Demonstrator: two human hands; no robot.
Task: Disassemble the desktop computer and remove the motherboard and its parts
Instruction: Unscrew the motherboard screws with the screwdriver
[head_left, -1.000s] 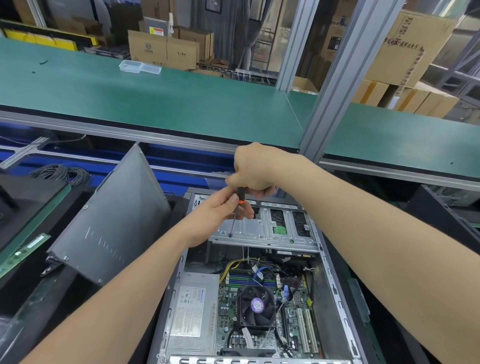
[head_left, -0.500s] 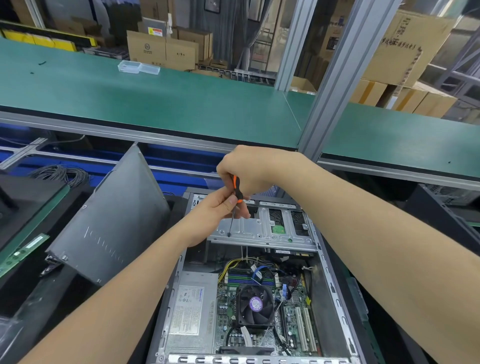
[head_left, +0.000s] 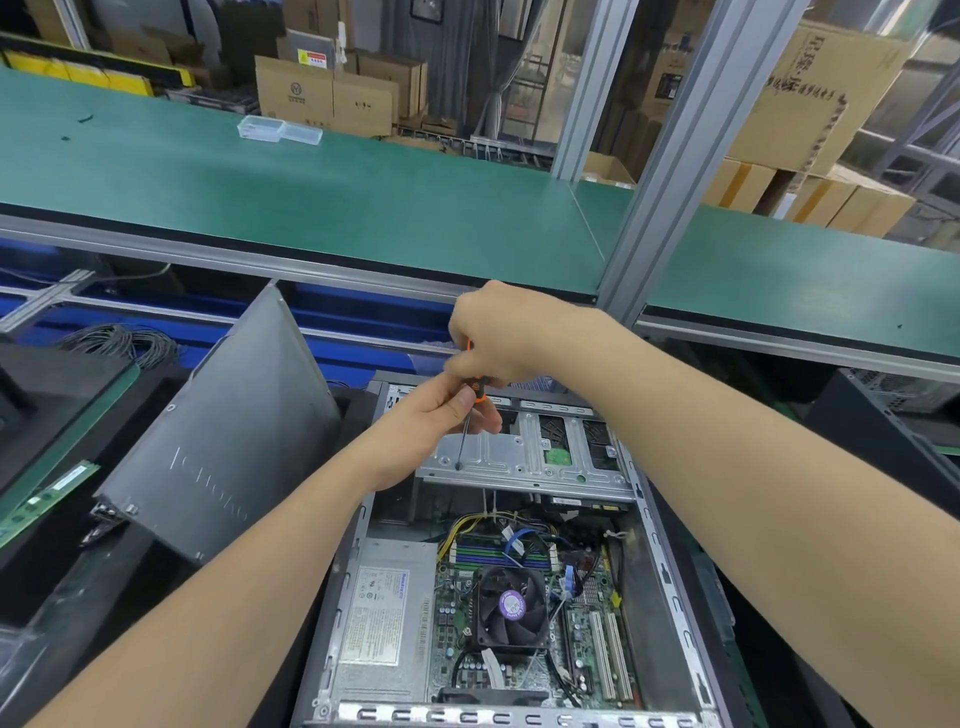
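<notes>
The right hand (head_left: 501, 332) is curled tight over the top of the screwdriver (head_left: 475, 387), hiding most of its orange-and-black handle. The left hand (head_left: 431, 423) pinches the handle's lower end between thumb and fingers. The shaft runs down, slightly tilted, with its tip on the left part of the drive cage (head_left: 524, 457), near the cage's front edge. The cage spans the far end of the case (head_left: 666, 574), which lies open upward. Nearer the camera the motherboard (head_left: 452, 618) lies flat inside, with 1 fan (head_left: 511, 608) on it and the power supply (head_left: 382, 608) at its left. The 2 forearms flank the opening. A side panel (head_left: 223, 431) leans just left of the case.
</notes>
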